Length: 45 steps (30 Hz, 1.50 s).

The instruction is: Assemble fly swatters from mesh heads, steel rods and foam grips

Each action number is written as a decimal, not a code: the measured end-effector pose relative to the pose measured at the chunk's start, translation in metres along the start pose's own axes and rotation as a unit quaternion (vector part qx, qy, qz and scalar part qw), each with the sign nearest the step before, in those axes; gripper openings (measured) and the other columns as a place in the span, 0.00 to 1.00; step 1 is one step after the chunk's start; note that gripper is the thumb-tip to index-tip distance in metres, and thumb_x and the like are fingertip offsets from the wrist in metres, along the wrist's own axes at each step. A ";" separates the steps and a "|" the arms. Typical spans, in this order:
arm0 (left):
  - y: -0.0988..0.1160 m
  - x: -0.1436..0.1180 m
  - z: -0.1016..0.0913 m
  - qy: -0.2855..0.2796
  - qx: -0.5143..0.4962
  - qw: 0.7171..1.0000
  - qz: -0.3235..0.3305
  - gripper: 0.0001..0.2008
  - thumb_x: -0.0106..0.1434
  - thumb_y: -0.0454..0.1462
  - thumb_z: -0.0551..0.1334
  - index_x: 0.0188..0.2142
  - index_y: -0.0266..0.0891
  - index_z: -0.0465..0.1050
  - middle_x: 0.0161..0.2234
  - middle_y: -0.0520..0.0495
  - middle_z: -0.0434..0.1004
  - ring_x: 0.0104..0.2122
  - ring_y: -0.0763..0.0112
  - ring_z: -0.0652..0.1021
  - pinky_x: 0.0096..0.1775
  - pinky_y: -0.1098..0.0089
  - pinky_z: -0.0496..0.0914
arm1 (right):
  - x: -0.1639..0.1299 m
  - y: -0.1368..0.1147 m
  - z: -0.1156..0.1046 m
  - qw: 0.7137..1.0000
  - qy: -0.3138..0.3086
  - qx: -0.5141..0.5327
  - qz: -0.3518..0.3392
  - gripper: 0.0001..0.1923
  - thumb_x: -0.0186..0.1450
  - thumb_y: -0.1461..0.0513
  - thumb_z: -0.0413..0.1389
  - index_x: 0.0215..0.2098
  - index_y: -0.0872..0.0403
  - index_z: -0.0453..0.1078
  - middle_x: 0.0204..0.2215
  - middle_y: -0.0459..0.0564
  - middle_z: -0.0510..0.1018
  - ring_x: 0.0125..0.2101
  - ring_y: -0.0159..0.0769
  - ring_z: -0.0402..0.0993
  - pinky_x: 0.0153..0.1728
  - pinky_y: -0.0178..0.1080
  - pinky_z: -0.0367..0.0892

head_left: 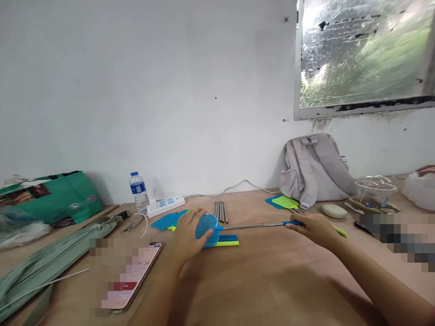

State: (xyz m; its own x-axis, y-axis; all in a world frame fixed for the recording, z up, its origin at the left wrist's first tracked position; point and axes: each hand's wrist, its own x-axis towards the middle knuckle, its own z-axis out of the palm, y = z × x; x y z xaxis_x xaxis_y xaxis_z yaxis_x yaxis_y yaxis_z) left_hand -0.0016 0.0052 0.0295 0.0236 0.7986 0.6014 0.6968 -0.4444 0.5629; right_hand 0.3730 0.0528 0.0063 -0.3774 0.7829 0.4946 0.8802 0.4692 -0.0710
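A blue fly swatter with a perforated head, a thin metal rod and a blue handle stretches between my hands just above the table. My left hand grips the head, its thumb across the front and its other fingers partly over the top. Around the blue handle at the other end, my right hand is closed. Below the head lie a blue handle and a yellow-green handle. Several metal tubes lie behind the rod. Flat blue swatter heads rest beyond my left hand, partly hidden.
Blue and yellow-green swatter heads lie near a grey backpack. A power strip and water bottle stand by the wall. A phone lies at left. Another person's hand touches a white container at far right.
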 end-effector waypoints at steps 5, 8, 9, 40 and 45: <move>0.002 -0.006 0.006 -0.062 0.164 0.983 0.054 0.24 0.54 0.46 0.58 0.50 0.47 0.63 0.56 0.47 0.55 0.58 0.54 0.49 0.56 0.52 0.37 | 0.000 -0.002 0.002 1.000 0.003 0.015 -0.018 0.20 0.60 0.45 0.42 0.26 0.50 0.64 0.23 0.45 0.73 0.25 0.35 0.68 0.23 0.34 0.51; 0.008 -0.007 0.010 -0.131 0.198 0.966 0.103 0.18 0.57 0.45 0.54 0.47 0.48 0.65 0.55 0.49 0.58 0.58 0.56 0.49 0.56 0.53 0.36 | -0.001 -0.004 0.003 0.999 0.012 0.022 -0.025 0.20 0.60 0.46 0.43 0.25 0.50 0.64 0.22 0.45 0.73 0.24 0.35 0.68 0.24 0.34 0.51; 0.012 -0.007 0.013 -0.161 0.200 0.958 0.127 0.15 0.59 0.44 0.53 0.46 0.47 0.66 0.53 0.49 0.61 0.57 0.58 0.52 0.56 0.54 0.37 | -0.001 -0.006 0.003 0.999 0.012 0.024 -0.028 0.20 0.61 0.46 0.43 0.25 0.50 0.64 0.22 0.45 0.73 0.24 0.35 0.68 0.23 0.34 0.51; 0.040 -0.017 0.039 -0.279 0.383 0.861 0.185 0.20 0.65 0.40 0.38 0.35 0.37 0.66 0.25 0.42 0.73 0.25 0.62 0.74 0.27 0.68 0.61 | -0.001 -0.039 -0.003 0.991 -0.100 0.045 -0.074 0.19 0.64 0.51 0.41 0.22 0.51 0.62 0.18 0.43 0.70 0.19 0.31 0.63 0.21 0.33 0.47; 0.039 -0.017 0.039 -0.265 0.373 0.868 0.189 0.20 0.65 0.40 0.38 0.34 0.36 0.65 0.24 0.42 0.73 0.24 0.62 0.74 0.25 0.68 0.60 | -0.002 -0.040 0.002 0.996 -0.017 0.028 -0.082 0.15 0.62 0.51 0.44 0.28 0.50 0.65 0.21 0.44 0.72 0.23 0.32 0.65 0.23 0.33 0.50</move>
State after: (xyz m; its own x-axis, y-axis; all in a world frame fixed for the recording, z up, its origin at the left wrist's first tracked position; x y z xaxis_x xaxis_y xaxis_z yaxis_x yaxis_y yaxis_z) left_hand 0.0533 -0.0099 0.0192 0.5411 0.8155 0.2054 0.8332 -0.4868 -0.2621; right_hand 0.3380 0.0333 0.0062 -0.5249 0.7075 0.4733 0.7892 0.6127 -0.0406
